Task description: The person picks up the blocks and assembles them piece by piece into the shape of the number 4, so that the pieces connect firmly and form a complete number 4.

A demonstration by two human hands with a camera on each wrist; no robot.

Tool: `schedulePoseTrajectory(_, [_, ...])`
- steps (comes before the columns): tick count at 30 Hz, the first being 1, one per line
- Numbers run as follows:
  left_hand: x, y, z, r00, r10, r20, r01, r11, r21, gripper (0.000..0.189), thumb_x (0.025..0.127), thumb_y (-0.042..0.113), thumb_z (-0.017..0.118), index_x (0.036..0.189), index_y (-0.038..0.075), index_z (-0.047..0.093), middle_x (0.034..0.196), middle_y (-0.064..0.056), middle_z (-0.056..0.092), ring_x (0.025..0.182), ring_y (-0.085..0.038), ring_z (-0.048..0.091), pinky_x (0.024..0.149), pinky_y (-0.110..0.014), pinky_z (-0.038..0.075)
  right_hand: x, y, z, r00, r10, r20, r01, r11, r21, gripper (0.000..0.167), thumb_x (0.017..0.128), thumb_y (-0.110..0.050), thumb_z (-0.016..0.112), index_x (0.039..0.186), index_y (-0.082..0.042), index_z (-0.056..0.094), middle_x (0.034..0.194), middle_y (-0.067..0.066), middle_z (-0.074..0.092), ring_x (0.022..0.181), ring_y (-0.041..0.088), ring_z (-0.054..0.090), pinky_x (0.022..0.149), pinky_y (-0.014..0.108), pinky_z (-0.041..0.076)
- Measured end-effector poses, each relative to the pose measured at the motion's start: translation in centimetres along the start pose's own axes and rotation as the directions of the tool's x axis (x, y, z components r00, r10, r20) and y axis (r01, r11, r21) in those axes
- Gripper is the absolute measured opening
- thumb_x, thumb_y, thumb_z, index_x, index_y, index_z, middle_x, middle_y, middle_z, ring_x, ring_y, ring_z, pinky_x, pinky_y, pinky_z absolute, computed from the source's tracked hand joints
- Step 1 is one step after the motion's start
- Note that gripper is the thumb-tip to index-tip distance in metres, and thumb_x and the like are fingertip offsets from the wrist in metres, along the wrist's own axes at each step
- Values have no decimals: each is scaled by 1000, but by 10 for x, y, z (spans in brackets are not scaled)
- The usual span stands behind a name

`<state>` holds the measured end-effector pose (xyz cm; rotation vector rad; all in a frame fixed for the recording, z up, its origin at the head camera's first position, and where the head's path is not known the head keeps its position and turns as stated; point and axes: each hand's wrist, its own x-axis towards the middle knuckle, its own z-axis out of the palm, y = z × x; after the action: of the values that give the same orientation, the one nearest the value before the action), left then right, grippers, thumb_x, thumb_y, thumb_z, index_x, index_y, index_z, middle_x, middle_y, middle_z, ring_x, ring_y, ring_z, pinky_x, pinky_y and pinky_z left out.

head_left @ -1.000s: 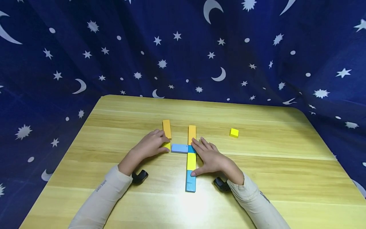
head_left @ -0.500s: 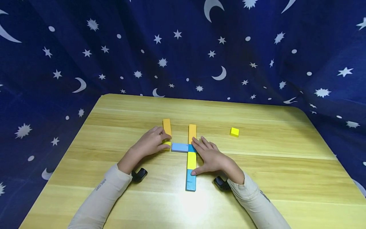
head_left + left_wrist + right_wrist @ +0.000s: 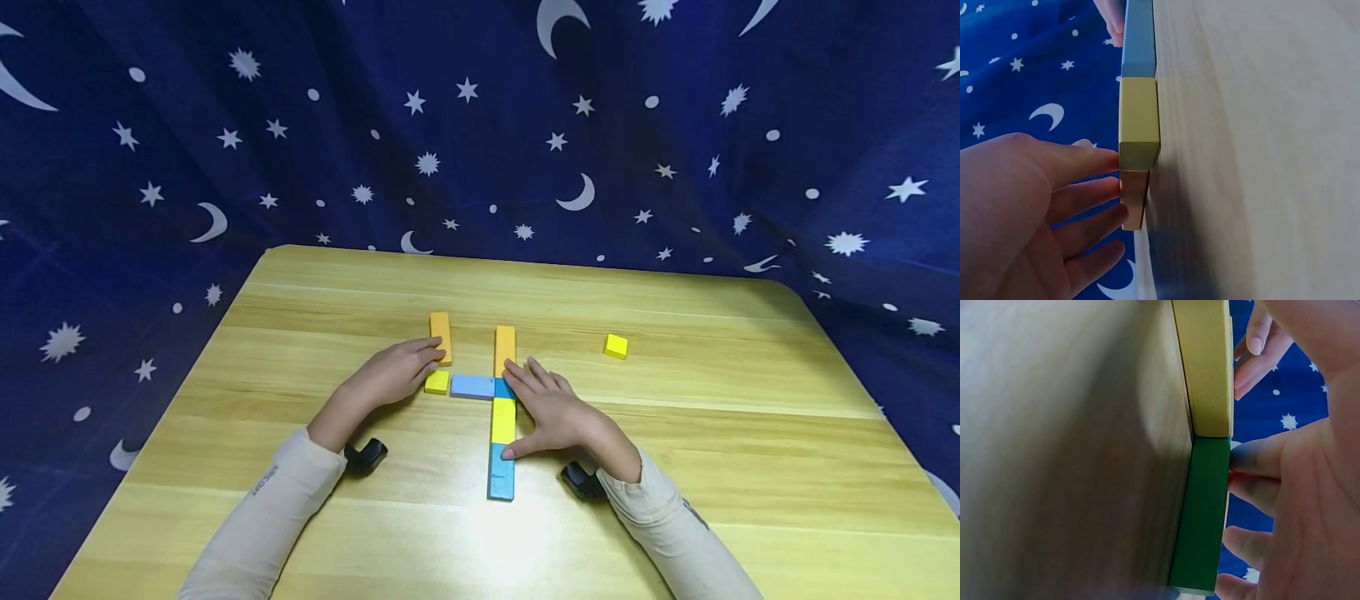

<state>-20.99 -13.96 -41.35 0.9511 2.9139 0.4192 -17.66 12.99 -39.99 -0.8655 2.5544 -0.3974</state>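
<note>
My left hand [image 3: 386,375] rests its fingers on an orange block [image 3: 442,327], with the thumb by a small yellow block [image 3: 437,382]. In the left wrist view, the thumb tip meets the edge of the yellow block [image 3: 1138,119] and the fingers lie loosely along the orange block [image 3: 1134,200]. A periwinkle block [image 3: 472,386] reaches from there to a column of orange [image 3: 505,343], dark blue [image 3: 502,387], yellow [image 3: 503,421] and light blue [image 3: 501,473] blocks. Across that column my right hand [image 3: 558,417] spreads, fingertips at the dark blue block, thumb at the light blue one.
A loose yellow block [image 3: 616,347] lies farther right on the wooden table [image 3: 712,375]. Dark wrist-camera mounts [image 3: 366,458] sit under both wrists. Behind the table hangs a dark blue curtain [image 3: 480,142] with moons and stars.
My left thumb has drawn back from the small yellow block, uncovering it. The left fingers now lie over the orange block, which has shifted slightly right. The right hand has stayed put.
</note>
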Motion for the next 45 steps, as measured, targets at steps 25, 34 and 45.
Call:
schedulePoseTrajectory(25, [0, -4, 2, 999, 28, 32, -25, 995, -92, 36, 90, 26, 57, 118, 3, 58, 136, -13, 45, 121, -28, 49, 98, -38, 42, 0, 0, -1, 1000, 6, 3, -6, 1000, -4, 110, 69, -60, 67, 147, -6, 11, 155, 8, 4, 140, 36, -3, 108, 59, 9])
schedulePoseTrajectory(34, [0, -7, 2, 999, 39, 14, -37, 993, -111, 36, 90, 27, 57, 117, 3, 59, 135, -12, 47, 120, -27, 49, 97, -38, 43, 1, 1, 0, 1000, 10, 3, -10, 1000, -3, 111, 68, -61, 67, 147, -6, 11, 155, 7, 3, 140, 35, -4, 108, 58, 9])
schedulePoseTrajectory(45, [3, -12, 3, 998, 58, 12, -56, 990, -130, 36, 89, 28, 58, 115, 4, 61, 134, -12, 48, 119, -27, 50, 97, -37, 43, 1, 1, 0, 1000, 12, 0, -12, 1000, -2, 111, 68, -62, 67, 147, -6, 12, 155, 7, 3, 140, 36, -3, 108, 58, 9])
